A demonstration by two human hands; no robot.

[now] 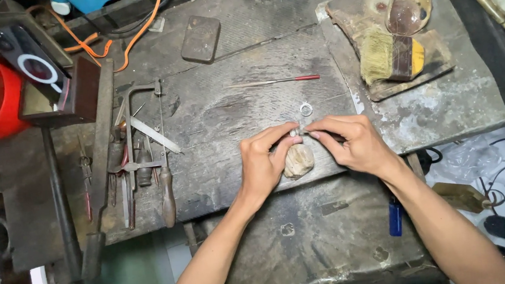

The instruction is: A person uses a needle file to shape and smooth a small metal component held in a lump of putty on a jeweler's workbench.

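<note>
small metal piece (298,132): pinched between fingertips of left hand (264,162) and right hand (353,142), just above worn wooden peg (298,160). silver ring (305,109) just beyond, on counter (232,113). needle file (274,81) farther back.

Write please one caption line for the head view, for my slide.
Both hands, left hand and right hand, pinch a small metal piece over a wooden peg on a worn workbench.
</note>
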